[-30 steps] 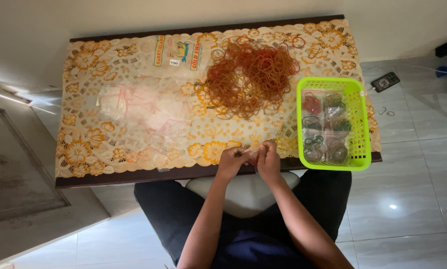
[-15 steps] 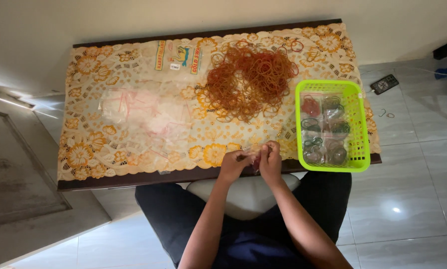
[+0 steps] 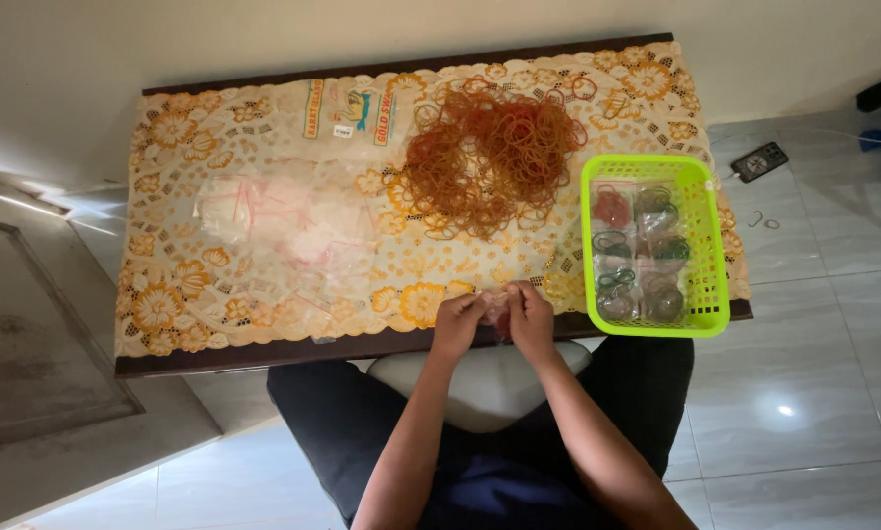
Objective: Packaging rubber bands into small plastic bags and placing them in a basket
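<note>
Both hands meet at the near edge of the low desk (image 3: pixel 264 348), which is covered by a cream lace cloth patterned with orange flowers (image 3: pixel 166 294). The left hand (image 3: pixel 458 322) and the right hand (image 3: pixel 531 316) are closed, fingertips pinched together on a small clear plastic packet with something reddish inside (image 3: pixel 499 312); the packet sits between them, just over the desk's front edge. Compared with a second ago the hands have hardly shifted: they remain pressed together in the same spot, so the fiddly work on that packet looks to be in progress rather than finished. Only the camera view has moved slightly.

Beyond the hands lies a loose heap of orange-brown rubber bands (image 3: pixel 494 147), well apart from the fingers. To the right stands a lime-green plastic mesh basket (image 3: pixel 700 245) holding several small clear bags of coloured bands (image 3: pixel 637 255); its count seems unchanged. On the left of the cloth a pile of empty clear plastic bags (image 3: pixel 284 221) lies flat, and a printed flat package (image 3: pixel 347 110) rests at the far edge
</note>
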